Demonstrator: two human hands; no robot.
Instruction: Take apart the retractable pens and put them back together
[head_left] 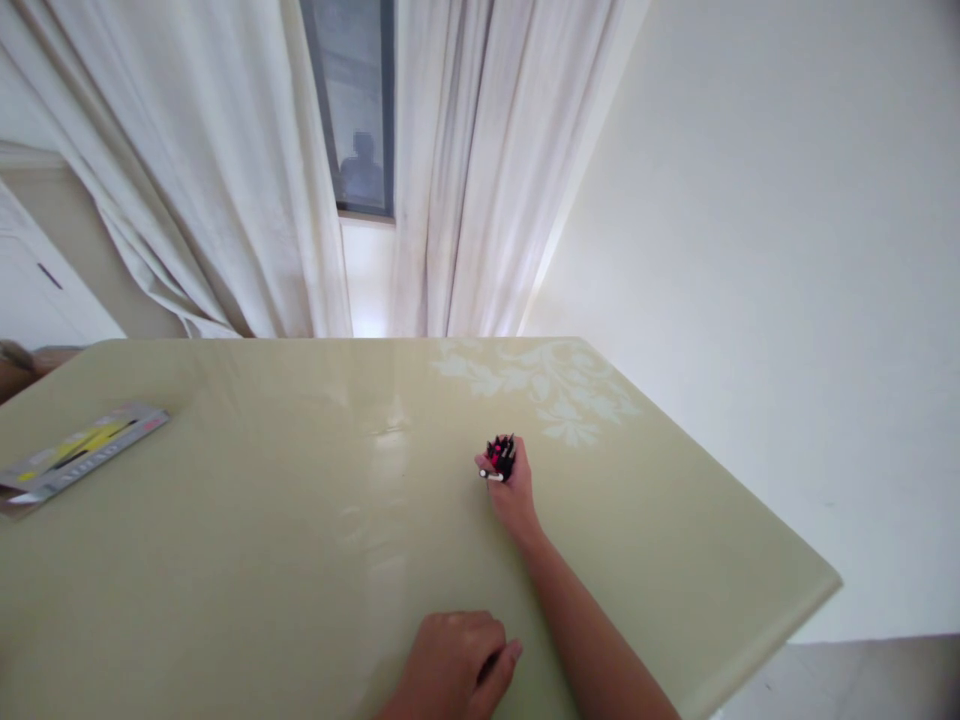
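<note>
My right hand [517, 500] is wrapped round a bundle of pens [501, 458], over the right middle of the table. The bundle is mostly black, with some red and one white piece showing; its ends point up out of the fist, and the lower part is hidden by the fingers. Closer to me, at the bottom of the view, my left hand [457, 655] rests by the table surface with its fingers curled in and the thumb alongside. I see nothing in it. The two hands are apart.
The table [262, 520] has a pale green glossy cover with a white floral print at the far right. A flat box [86, 450] with yellow and grey printing lies at the left. White curtains [202, 160], a window and a white wall [787, 250] stand behind.
</note>
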